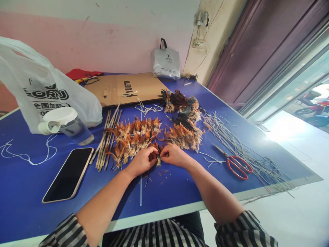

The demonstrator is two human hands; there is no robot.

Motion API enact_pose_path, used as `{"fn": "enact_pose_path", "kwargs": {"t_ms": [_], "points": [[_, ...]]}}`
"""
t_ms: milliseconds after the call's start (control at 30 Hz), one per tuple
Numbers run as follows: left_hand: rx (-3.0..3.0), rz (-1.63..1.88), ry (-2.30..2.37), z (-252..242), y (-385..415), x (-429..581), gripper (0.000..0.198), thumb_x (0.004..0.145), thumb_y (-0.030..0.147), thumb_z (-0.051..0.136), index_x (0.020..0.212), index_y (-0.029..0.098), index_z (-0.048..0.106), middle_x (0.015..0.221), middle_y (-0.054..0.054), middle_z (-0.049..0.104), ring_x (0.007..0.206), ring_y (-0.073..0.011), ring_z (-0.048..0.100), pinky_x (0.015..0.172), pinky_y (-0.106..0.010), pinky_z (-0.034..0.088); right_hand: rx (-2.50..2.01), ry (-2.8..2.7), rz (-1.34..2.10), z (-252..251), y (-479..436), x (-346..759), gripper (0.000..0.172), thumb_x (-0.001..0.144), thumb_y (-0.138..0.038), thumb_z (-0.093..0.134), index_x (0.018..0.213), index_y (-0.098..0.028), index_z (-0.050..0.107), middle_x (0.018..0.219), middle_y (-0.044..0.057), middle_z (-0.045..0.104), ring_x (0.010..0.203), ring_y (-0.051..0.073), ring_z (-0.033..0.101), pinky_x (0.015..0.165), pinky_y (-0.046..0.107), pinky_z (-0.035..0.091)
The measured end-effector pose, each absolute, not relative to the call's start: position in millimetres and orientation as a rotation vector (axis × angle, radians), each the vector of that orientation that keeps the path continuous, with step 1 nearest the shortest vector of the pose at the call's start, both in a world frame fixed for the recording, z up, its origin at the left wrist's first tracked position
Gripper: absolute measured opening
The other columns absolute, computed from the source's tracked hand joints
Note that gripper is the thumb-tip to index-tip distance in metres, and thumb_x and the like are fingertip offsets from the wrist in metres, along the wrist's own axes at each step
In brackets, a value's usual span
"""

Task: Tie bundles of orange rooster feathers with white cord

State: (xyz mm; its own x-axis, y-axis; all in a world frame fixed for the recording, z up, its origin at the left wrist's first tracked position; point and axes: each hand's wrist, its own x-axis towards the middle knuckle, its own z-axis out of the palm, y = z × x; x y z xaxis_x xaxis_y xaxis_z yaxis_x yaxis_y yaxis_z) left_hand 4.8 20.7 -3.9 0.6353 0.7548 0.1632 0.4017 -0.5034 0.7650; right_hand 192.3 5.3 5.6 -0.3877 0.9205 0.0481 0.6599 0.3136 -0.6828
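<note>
My left hand (pixel 141 161) and my right hand (pixel 175 156) meet over the blue table (pixel 180 192), fingers pinched together on a small bundle of dark and brown feathers (pixel 157 153). Just beyond the hands lies a string of tied orange-brown feathers (pixel 133 137). More feather bunches (pixel 183 135) lie to the right of it, with a darker pile (pixel 180 101) behind. A bundle of thin bamboo sticks (pixel 106 139) lies left of the feathers.
Red-handled scissors (pixel 238 165) and a heap of white strings (pixel 231 137) lie at the right. A phone (pixel 69 174), a lidded jar (pixel 68 125) and a plastic bag (pixel 33 85) are at the left. Flat cardboard (pixel 128 89) and a small white bag (pixel 166 63) sit at the back.
</note>
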Motion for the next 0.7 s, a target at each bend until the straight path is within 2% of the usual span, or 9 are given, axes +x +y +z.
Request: {"fn": "enact_pose_path", "kwargs": {"t_ms": [400, 700], "points": [[2.114, 0.641, 0.879, -2.9, 19.5, 4.7, 0.024, 0.07, 0.011, 0.052, 0.094, 0.018, 0.051, 0.067, 0.003, 0.056, 0.058, -0.0097, 0.051, 0.058, -0.021, 0.04, -1.359, -2.205, 0.679, 1.9, 4.6, 192.9, 0.011, 0.063, -0.01, 0.052, 0.061, -0.014, 0.063, 0.06, -0.001, 0.058, 0.057, 0.007, 0.048, 0.056, 0.018, 0.034], [2.103, 0.625, 0.889, -2.2, 20.7, 2.4, 0.024, 0.07, 0.011, 0.05, 0.093, 0.019, 0.05, 0.067, 0.004, 0.055, 0.059, -0.0101, 0.051, 0.06, -0.021, 0.041, -1.384, -2.107, 0.909, 6.9, 6.1, 199.7, 0.014, 0.064, -0.013, 0.054, 0.07, -0.014, 0.066, 0.063, -0.002, 0.061, 0.056, 0.007, 0.05, 0.055, 0.016, 0.038]]}}
